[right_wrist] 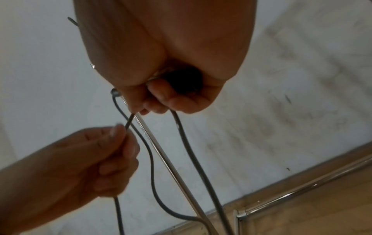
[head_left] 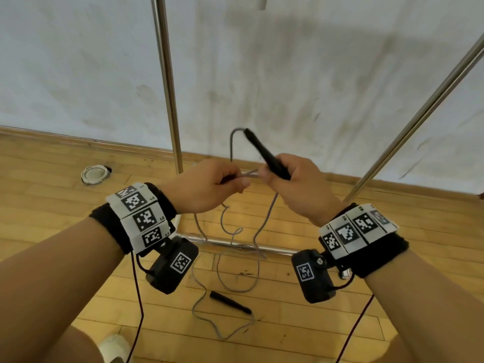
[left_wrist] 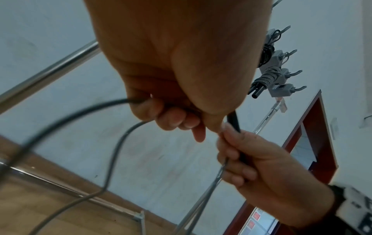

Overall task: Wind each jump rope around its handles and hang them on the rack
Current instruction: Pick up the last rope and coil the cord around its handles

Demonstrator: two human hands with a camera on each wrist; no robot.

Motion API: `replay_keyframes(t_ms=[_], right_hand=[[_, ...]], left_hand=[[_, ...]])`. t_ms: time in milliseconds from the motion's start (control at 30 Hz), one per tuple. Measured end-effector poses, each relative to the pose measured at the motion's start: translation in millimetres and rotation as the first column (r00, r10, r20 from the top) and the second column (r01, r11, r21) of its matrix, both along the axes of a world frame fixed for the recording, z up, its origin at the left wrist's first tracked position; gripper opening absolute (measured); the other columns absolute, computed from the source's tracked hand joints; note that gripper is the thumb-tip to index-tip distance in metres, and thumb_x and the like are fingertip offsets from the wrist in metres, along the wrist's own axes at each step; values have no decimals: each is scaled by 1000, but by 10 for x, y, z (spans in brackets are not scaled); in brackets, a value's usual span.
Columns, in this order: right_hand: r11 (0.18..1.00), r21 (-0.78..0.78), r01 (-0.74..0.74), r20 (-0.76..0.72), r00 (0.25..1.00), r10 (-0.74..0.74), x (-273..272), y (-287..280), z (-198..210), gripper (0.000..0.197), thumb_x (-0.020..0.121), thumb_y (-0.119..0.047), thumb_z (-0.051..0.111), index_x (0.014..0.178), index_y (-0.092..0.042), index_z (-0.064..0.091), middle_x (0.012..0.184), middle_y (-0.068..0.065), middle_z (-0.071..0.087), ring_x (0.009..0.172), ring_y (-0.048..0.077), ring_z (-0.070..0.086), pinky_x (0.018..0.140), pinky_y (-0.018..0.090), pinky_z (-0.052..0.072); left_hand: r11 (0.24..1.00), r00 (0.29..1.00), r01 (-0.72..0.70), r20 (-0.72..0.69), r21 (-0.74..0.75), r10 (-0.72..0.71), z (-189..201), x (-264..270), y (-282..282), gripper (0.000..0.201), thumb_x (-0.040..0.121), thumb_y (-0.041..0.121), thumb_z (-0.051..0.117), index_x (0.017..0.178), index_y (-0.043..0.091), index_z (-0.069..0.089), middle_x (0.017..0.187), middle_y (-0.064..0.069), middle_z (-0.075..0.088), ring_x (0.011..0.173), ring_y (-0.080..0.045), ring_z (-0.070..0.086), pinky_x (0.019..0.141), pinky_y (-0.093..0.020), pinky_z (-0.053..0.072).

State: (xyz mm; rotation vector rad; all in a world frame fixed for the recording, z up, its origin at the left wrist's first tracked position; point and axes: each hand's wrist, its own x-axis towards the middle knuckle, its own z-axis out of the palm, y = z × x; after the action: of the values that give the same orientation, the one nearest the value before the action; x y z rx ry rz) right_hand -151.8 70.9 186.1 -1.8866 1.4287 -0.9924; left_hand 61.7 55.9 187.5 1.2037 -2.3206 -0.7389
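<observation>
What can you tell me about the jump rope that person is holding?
The jump rope is a thin grey cord with two slim black handles. The right hand grips one handle, tilted up toward the wall; the left hand pinches the cord beside it. The rest trails in loose loops on the wooden floor, ending at the other handle.

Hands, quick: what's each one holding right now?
Left hand: pinching the grey rope.
Right hand: gripping one black handle.

Glossy metal rack pole (head_left: 167, 82), matt wooden floor (head_left: 52, 166)
</observation>
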Motion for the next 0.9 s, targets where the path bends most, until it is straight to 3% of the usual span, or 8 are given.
replay_keyframes(t_ms=[167,267,367,500,600,667,800,900], right_hand=[[965,-65,252,169,956,-239,-243,-69,124,18,90,-34,68,77,-24,61,50,-17,50,42,1,41,41,16,36],[933,-133,335,210,929,-304,-404,-77,185,22,92,-35,66,78,-19,61,57,-10,51,49,9,44,47,29,41],[907,-144,396,230,905,-358,-561,-66,207,23,90,-39,65,79,-20,64,61,-5,55,51,11,45,50,33,41],[899,-110,425,180,898,-402,-700,-42,171,6,84,-29,70,90,-30,73,80,-11,66,71,18,59,69,39,52],[927,-98,363,106,930,-353,-650,18,104,21,84,-19,71,96,-36,71,98,-13,69,72,2,64,63,23,52],[964,-61,259,69,965,-254,-495,104,80,18,86,-18,71,92,-35,71,83,-13,68,51,0,57,47,16,44],[1000,28,7,-44,999,-6,-168,229,42,17,88,-25,70,104,-31,70,65,-11,61,44,0,51,45,19,42],[994,49,-99,-84,991,103,-13,276,58,9,91,-29,67,96,-23,71,57,-10,52,45,3,46,49,23,39]], left_hand=[[987,982,-33,188,155,3,-178,188,-49,27,104,30,40,84,26,58,77,7,65,71,-3,59,63,-14,41],[955,966,-37,254,293,-40,-301,305,-56,28,104,29,39,85,23,59,84,5,70,80,-8,63,72,-22,45],[942,942,-40,327,333,-76,-376,405,-46,30,104,28,41,84,23,64,85,9,69,74,5,58,66,-10,40],[954,941,-72,336,291,-31,-332,465,-52,29,104,32,41,90,27,66,75,7,65,66,2,58,70,-20,45],[981,956,-58,295,184,2,-196,398,-14,30,104,38,38,97,31,66,69,11,54,65,7,54,62,-18,40],[992,951,-21,309,123,-18,-99,300,48,31,104,41,35,100,34,65,71,14,56,69,10,54,61,-15,34],[996,971,75,223,55,-85,20,73,191,29,105,35,38,98,26,65,67,36,58,65,15,53,60,-4,37],[998,998,46,54,-38,-44,121,-8,269,29,102,36,44,96,19,68,53,11,53,50,-1,49,52,-12,38]])
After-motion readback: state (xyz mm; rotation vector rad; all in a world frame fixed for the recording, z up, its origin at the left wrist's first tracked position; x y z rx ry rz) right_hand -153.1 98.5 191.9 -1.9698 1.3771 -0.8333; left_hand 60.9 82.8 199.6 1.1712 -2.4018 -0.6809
